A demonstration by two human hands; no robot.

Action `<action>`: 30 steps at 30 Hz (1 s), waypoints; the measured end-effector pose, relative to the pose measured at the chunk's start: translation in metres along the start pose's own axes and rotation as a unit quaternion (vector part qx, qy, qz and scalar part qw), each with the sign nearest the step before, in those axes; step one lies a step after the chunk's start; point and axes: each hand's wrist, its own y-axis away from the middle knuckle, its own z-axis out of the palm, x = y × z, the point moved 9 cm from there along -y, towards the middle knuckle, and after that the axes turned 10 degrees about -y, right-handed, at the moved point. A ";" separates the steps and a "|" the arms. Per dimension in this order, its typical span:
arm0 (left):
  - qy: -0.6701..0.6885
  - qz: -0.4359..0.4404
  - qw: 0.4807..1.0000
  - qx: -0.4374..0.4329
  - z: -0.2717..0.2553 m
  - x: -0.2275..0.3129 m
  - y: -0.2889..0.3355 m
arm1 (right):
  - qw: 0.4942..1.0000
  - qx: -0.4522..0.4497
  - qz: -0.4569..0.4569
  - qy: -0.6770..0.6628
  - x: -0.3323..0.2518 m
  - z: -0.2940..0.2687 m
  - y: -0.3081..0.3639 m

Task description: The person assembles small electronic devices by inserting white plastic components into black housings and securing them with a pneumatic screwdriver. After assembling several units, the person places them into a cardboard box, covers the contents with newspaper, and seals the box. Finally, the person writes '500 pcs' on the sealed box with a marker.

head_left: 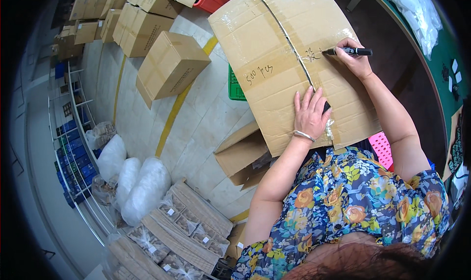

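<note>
A large cardboard box (274, 39) lies in front of me, its two flaps meeting at a narrow seam with clear tape along it. Dark handwriting runs across both flaps. My right hand (352, 59) grips a black marker (357, 51), its tip at the writing on the right flap. My left hand (311, 115) rests on the near part of the box, over the seam, fingers stretched forward. A small black piece that looks like the marker's cap (326, 106) is tucked beside its thumb.
A cardboard box (171, 66) stands on the tiled floor at left, with more stacked behind. An open carton (243, 152) and green crate (236, 86) are beside my box. Plastic-wrapped bundles (147, 186) lie lower left. A green table (441, 59) stands at right.
</note>
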 end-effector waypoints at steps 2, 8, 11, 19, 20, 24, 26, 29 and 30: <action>0.000 0.001 1.000 0.000 0.001 0.000 0.000 | 1.000 -0.015 0.003 -0.001 0.002 0.000 0.000; -0.001 -0.002 1.000 -0.002 0.001 0.000 0.000 | 1.000 0.003 0.005 0.003 0.005 -0.003 -0.002; -0.001 0.000 1.000 0.000 0.001 -0.001 0.000 | 1.000 0.017 -0.003 -0.010 0.005 -0.004 -0.002; -0.003 -0.001 1.000 -0.003 0.002 -0.002 0.000 | 0.999 0.037 -0.028 0.023 0.005 -0.008 -0.001; -0.003 0.000 1.000 -0.004 0.003 -0.002 0.000 | 0.998 0.036 -0.029 0.030 0.004 -0.007 -0.001; -0.008 0.002 1.000 -0.003 0.003 -0.002 0.000 | 0.999 0.005 -0.020 0.024 0.010 -0.005 -0.002; -0.007 0.002 1.000 -0.004 0.003 -0.002 0.000 | 0.999 0.023 -0.016 0.017 0.005 -0.004 -0.001; -0.007 0.000 1.000 -0.003 0.002 -0.003 0.001 | 0.999 0.044 -0.022 -0.002 0.004 -0.008 0.000; -0.008 0.001 1.000 -0.001 0.002 -0.003 0.001 | 0.998 0.050 -0.026 -0.009 0.005 -0.009 0.001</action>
